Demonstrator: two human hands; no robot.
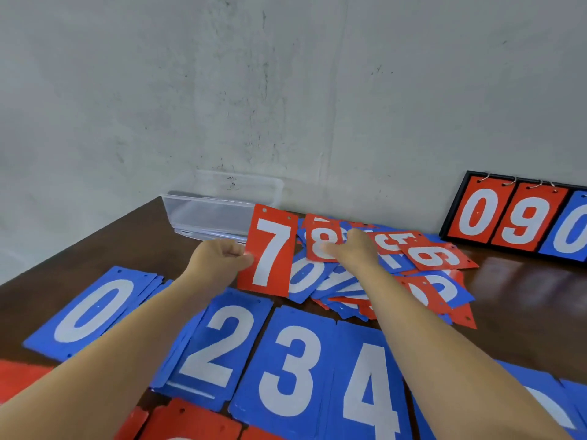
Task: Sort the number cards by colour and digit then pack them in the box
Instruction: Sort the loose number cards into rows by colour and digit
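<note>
Currently left hand (pixel 222 255) pinching red 7 card (pixel 270 252) by its left edge, holding it raised over table (pixel 524 296) at 12 o'clock. Right hand (pixel 352 246) resting on red 8 card (pixel 320 241) atop unsorted pile (pixel 381 281) at 1 o'clock; grip blurred, cannot tell. Cards looking thin, stiff, light, probably slick and sliding easily; edge pinch suiting best. Clear plastic box (pixel 209 217) sitting at 11 o'clock by wall. Legible: blue 0 stack (pixel 92 309), blue 2 stack (pixel 222 341), blue 3 stack (pixel 286 366), blue 4 stack (pixel 368 385) lining 6 o'clock; scoreboard (pixel 514 214) at 2 o'clock showing 0 9 0.

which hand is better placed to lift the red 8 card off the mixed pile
Right: the right hand is on the red 8 card, while the left hand pinches the red 7 card by its edge.
</note>
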